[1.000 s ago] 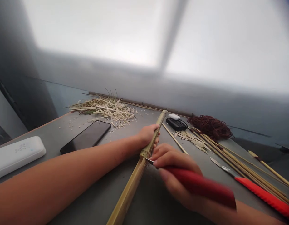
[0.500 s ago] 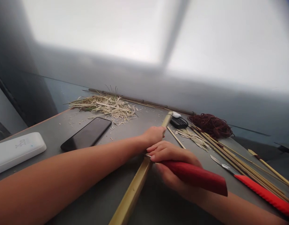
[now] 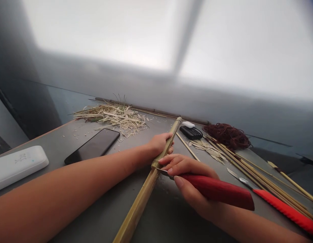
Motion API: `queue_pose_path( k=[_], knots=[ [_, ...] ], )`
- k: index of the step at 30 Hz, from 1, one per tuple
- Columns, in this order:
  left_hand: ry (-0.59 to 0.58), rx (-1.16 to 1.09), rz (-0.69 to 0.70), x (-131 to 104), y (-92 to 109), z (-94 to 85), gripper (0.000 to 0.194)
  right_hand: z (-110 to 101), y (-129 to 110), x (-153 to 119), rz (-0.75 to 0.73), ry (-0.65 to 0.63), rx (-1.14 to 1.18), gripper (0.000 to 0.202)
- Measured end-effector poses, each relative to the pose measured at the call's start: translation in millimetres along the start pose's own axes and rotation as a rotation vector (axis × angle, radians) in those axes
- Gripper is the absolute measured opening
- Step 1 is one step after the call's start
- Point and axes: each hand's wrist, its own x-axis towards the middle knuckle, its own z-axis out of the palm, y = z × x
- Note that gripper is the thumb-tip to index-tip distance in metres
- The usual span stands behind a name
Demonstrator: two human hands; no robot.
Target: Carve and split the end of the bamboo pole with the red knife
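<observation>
A long bamboo pole (image 3: 141, 199) slants from the bottom edge up toward the back of the table. My left hand (image 3: 160, 143) is wrapped around its upper part, with some fingers hidden behind the pole. In my right hand (image 3: 192, 172) is a knife with a red handle (image 3: 219, 190). Its blade (image 3: 164, 172) touches the bamboo just below a node (image 3: 155, 164), and my right fingertips rest against the pole near that node. The stretch below the node looks split or shaved down.
Bamboo shavings (image 3: 118, 116) are heaped at the back left, near a black phone (image 3: 93, 145) and a white case (image 3: 21, 167). On the right lie dark red cord (image 3: 226, 135), thin bamboo sticks (image 3: 258, 172), a red-handled cutter (image 3: 285, 211), flat slivers (image 3: 208, 150) and a black device (image 3: 191, 132).
The bamboo has turned in my left hand and shifted slightly left, so its node now shows. My right hand and the knife have moved a little to the right.
</observation>
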Motion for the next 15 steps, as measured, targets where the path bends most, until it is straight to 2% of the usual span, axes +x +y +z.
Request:
queue_pose_path(
  k=[4, 8, 15],
  knots=[
    [0.008, 0.028, 0.01, 0.4, -0.6, -1.1, 0.045, 2.3, 2.0, 0.1, -0.031, -0.004, -0.008, 0.028],
    [0.072, 0.077, 0.044, 4.6, -2.4, 0.4, 0.044, 4.3, 4.0, 0.8, -0.094, 0.005, -0.021, 0.028],
    [0.196, 0.129, 0.071, 3.1, -1.6, 7.4, 0.042, 2.5, 5.1, -3.2, 0.013, -0.012, -0.086, 0.021]
  ],
)
